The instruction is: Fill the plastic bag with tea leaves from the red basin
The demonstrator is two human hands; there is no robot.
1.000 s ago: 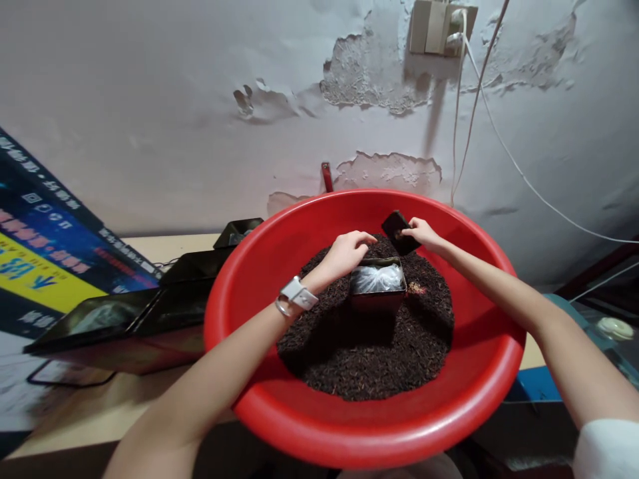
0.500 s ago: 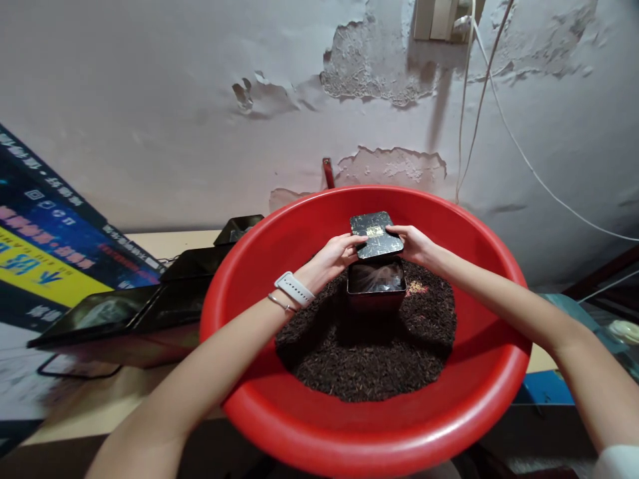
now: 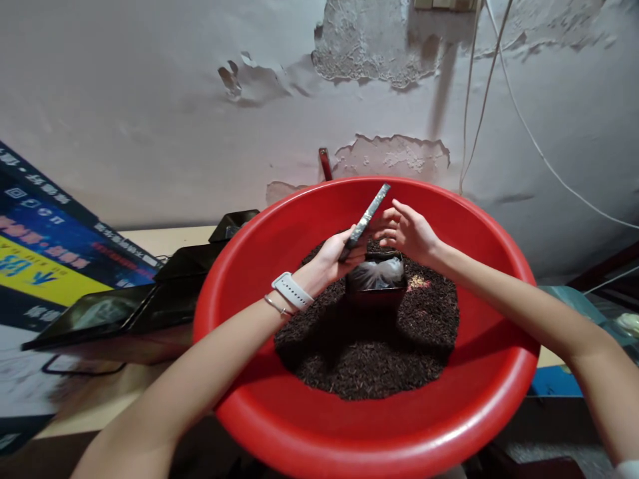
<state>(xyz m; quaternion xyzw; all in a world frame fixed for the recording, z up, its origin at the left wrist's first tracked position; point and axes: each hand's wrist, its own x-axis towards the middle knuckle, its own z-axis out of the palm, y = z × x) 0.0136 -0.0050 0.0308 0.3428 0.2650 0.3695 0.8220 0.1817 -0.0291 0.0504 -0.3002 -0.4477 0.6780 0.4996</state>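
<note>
Gripped in my left hand (image 3: 333,258) is a dark tin lid (image 3: 368,218) with gold flecks, tilted so that its edge faces me. My right hand (image 3: 410,229) is just to the right of the lid, fingers apart and holding nothing. Below both hands an uncovered dark square tin (image 3: 376,297) stands in loose dark brown material (image 3: 369,362) that looks like tea leaves. A clear plastic bag (image 3: 378,273) fills the tin's mouth. All of this sits inside a large red basin (image 3: 369,439).
Black open bins (image 3: 104,313), one holding clear plastic, stand left of the basin on a pale table (image 3: 100,392). A printed board (image 3: 54,246) leans behind them. White cables (image 3: 529,136) hang along the peeling wall (image 3: 150,100). Small yellow and reddish bits (image 3: 418,283) lie beside the tin.
The lid has gone from lying nearly flat in both hands to tilted up on edge in my left hand. My right hand has let go and opened. More of the bag shows.
</note>
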